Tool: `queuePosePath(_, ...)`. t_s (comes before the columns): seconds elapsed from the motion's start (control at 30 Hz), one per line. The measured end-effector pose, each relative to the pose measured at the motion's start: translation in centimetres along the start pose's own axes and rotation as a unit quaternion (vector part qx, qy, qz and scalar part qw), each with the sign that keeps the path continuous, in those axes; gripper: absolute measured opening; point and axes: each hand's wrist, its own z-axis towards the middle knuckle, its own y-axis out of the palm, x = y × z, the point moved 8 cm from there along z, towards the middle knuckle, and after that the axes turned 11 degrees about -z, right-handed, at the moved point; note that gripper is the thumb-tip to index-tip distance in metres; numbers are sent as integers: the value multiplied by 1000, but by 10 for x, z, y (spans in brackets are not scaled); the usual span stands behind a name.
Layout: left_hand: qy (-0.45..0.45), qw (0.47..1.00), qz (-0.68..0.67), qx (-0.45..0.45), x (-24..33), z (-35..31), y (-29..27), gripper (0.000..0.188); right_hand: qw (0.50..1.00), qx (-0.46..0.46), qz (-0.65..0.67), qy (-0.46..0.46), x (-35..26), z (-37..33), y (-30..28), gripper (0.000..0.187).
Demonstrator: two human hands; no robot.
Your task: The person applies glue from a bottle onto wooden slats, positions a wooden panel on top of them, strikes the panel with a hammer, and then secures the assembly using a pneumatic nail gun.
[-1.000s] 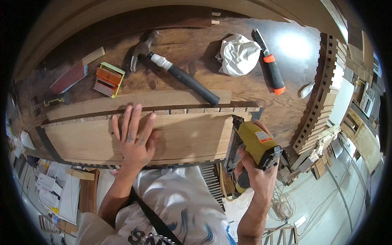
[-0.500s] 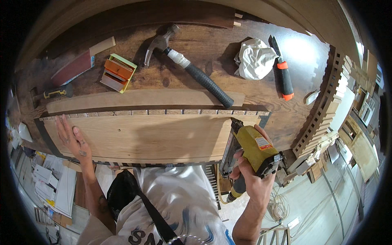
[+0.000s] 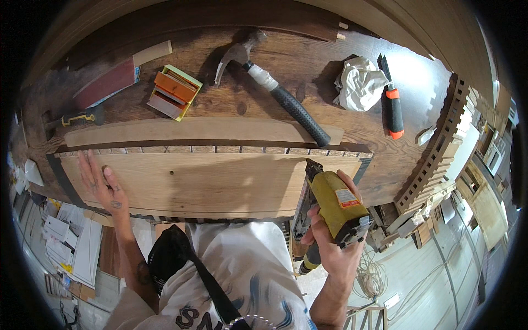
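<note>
The dark wood counter [image 3: 300, 63] spreads across the view. Along its near side, in front of the person, lies the pale board [image 3: 220, 184], its long far edge lined with a row of short blocks and a dark band showing at each end. Just beyond that edge, a narrow strip [image 3: 192, 131] runs nearly the board's length. To the right, a notched rail [image 3: 440, 147] slants along the counter's end.

The yellow nailer [image 3: 336, 199] is over the right part of the board, its nose close to the far edge; whether it touches cannot be made out. The hammer [image 3: 289, 107] lies diagonally, head away from the person, its handle end over the strip. The right hand [image 3: 333, 236] has its fingers wrapped around the nailer. The left hand [image 3: 104, 184] is at the board's left end, fingers extended and thumb apart, gripping nothing.

Beyond the strip, a knife [image 3: 394, 110] with a black and orange handle lies just right of a crumpled white cloth [image 3: 360, 85]. A yellow box [image 3: 175, 92] holding orange pieces sits left of the hammer. Smallest is a white piece [image 3: 426, 136] near the rail.
</note>
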Motion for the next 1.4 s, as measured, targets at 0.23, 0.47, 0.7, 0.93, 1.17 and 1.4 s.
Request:
queuePosePath(0.23,-4,1000,-21,1,-1,0,-1,53,996,-49,-55,-59,-10,-3,20,72)
queuePosePath(0.47,-15,1000,-21,-2,-6,0,1,57,999,-31,-5,-23,-20,-7,35,72)
queuePosePath(0.7,-5,999,-46,5,-8,-1,-1,56,999,-51,10,15,-21,-17,49,74)
queuePosePath(0.93,14,1000,-16,1,-4,1,-4,53,996,-57,-52,-47,-30,-16,61,72)
queuePosePath(1.17,-2,1000,-26,1,-11,-4,-2,53,997,-58,-31,32,-32,-26,73,73)
queuePosePath(1.4,-3,1000,-23,-1,-14,-4,-2,54,996,-67,-15,54,-32,-29,88,73)
